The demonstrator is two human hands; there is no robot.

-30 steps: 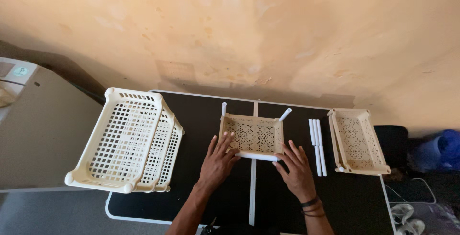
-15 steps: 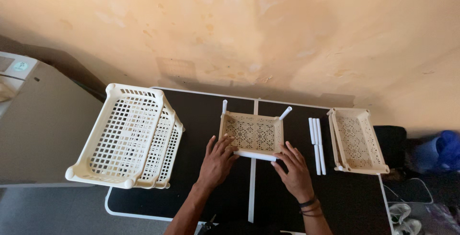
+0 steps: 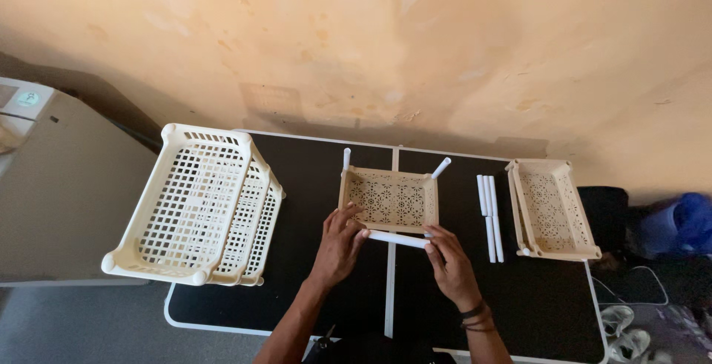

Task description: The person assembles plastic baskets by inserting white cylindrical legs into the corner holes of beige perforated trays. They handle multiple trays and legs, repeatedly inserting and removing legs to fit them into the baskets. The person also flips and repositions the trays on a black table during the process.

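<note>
While both hands pinch a white rod [image 3: 397,239], a small beige basket [image 3: 391,199] sits mid-desk.
Stacked cream crates [image 3: 196,204] lie far left; left hand [image 3: 340,245] fingers grasp the rod's left end, right hand [image 3: 450,264] fingers its right end, against the basket's near edge; spare white rods [image 3: 489,215] and another beige basket [image 3: 549,208] lie right on the black desk [image 3: 311,178].

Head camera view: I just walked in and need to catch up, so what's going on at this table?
A person is working at a black table. The left hand and right hand each grip one end of a white tube lying across the near edge of a small beige tray, which has two white tubes standing at its far corners. More loose tubes and a second tray lie to the right, stacked cream baskets to the left.
</note>
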